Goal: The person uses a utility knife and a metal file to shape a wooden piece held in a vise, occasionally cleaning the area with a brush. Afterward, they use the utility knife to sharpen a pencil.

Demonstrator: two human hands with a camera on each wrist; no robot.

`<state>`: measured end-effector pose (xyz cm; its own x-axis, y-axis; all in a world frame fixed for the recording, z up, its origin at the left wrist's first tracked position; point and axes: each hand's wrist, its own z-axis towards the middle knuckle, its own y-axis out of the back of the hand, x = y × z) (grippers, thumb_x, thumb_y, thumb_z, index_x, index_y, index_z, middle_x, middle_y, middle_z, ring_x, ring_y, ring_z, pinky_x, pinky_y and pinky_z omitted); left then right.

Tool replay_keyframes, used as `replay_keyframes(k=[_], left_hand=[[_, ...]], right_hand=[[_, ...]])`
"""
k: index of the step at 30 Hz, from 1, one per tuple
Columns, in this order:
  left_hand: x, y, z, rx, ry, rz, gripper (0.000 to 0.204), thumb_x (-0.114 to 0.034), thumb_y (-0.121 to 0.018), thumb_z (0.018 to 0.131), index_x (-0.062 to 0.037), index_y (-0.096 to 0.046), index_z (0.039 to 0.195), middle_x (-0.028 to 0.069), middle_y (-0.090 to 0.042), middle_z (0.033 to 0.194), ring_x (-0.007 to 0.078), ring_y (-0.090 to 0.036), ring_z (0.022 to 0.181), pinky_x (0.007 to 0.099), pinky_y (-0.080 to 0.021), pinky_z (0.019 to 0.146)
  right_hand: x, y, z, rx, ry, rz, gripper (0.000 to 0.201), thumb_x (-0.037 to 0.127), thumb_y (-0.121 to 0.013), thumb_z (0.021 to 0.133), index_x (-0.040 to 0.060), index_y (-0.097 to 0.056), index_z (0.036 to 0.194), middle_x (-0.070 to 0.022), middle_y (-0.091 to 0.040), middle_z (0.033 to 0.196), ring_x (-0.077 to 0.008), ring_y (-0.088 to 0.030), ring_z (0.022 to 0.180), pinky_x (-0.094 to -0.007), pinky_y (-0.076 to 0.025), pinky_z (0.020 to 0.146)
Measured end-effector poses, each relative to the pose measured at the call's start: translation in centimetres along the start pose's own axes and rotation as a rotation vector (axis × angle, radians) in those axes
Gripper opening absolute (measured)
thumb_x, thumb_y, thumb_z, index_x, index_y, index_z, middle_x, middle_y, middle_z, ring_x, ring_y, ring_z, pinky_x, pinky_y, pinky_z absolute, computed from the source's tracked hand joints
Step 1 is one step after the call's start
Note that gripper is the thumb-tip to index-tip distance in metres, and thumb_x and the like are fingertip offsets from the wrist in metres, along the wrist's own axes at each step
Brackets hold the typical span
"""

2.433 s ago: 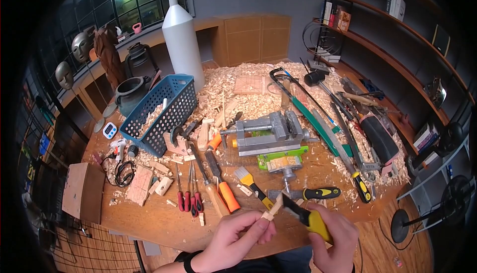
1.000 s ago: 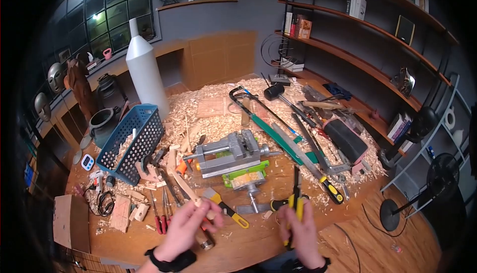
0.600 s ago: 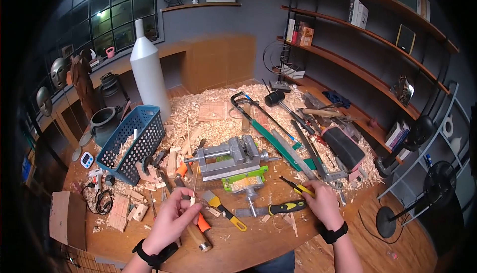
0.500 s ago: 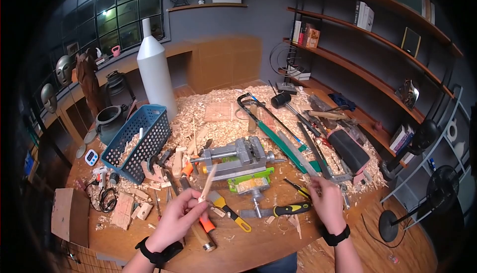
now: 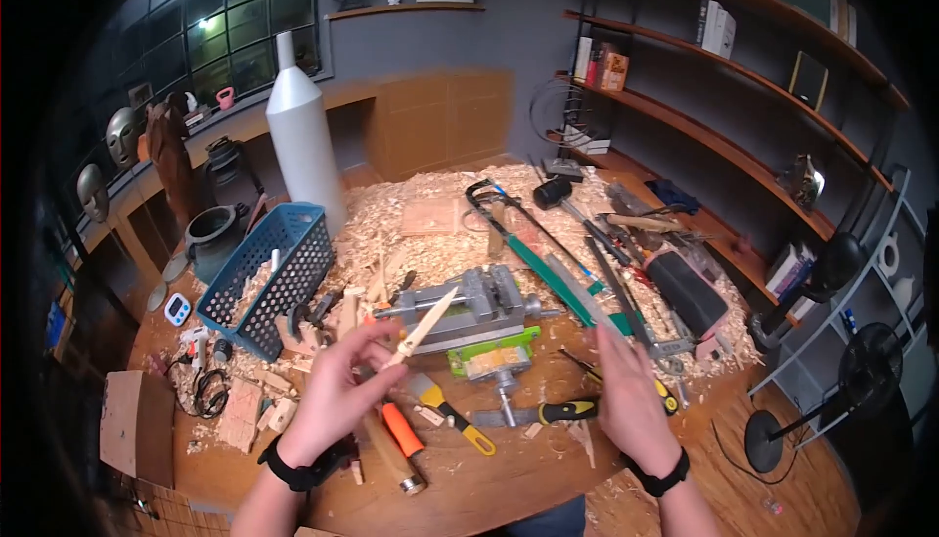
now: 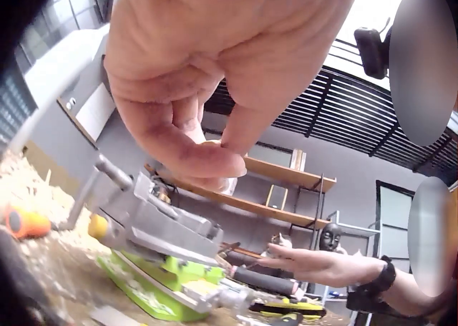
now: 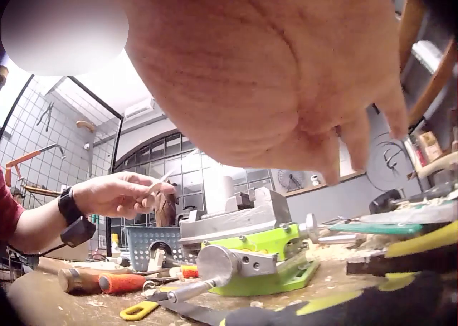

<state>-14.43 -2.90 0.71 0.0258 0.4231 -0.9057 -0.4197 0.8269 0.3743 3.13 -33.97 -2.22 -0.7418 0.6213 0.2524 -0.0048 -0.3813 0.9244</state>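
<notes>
My left hand (image 5: 337,385) pinches a pale carved wooden stick (image 5: 430,322) between thumb and fingers; its tapered end points up and right, overlapping the vise (image 5: 469,307). In the left wrist view most of the stick hides behind the fingers. My right hand (image 5: 631,395) holds nothing, its fingers straight, at the right of the worktable. Partly hidden by that hand, a yellow-and-black knife (image 5: 579,366) lies on the tabletop. Close by is a yellow-and-black-handled tool (image 5: 570,410) with a flat grey blade.
A yellow scraper (image 5: 455,418), an orange-handled chisel (image 5: 402,427) and a wooden handle (image 5: 393,457) lie near the left hand. A blue basket (image 5: 274,283) stands left, a green-framed saw (image 5: 553,278) lies right. Wood shavings (image 5: 421,195) cover the back of the table.
Earlier the right hand held the yellow-and-black knife against the stick; it has since moved right, laid the knife down and let go. The left hand has shifted left, keeping the stick.
</notes>
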Motion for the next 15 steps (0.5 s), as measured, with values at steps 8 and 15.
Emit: replay_keyframes(k=[8,15], left_hand=[[0.0,9.0,-4.4,-0.343,0.029,0.11,0.02,-0.004,-0.07,0.095,-0.0006,-0.064,0.114,0.005,-0.068,0.104,0.0085,-0.067,0.083,0.0206,-0.054,0.056],[0.7,10.7,-7.8,-0.468,0.023,0.414,0.016,-0.002,-0.07,0.093,0.0052,-0.072,0.107,0.0101,-0.072,0.092,0.013,-0.07,0.081,0.0255,-0.058,0.059]], right_hand=[[4.3,0.7,-2.0,-0.232,0.112,0.191,0.055,0.005,-0.065,0.087,-0.0005,-0.051,0.14,-0.0266,-0.062,0.128,-0.0411,-0.062,0.117,-0.0438,-0.05,0.1],[14.1,-2.0,-3.2,-0.023,0.333,0.415,0.054,0.008,-0.064,0.091,0.0054,-0.051,0.144,-0.0198,-0.068,0.112,-0.0345,-0.067,0.103,-0.0397,-0.055,0.085]])
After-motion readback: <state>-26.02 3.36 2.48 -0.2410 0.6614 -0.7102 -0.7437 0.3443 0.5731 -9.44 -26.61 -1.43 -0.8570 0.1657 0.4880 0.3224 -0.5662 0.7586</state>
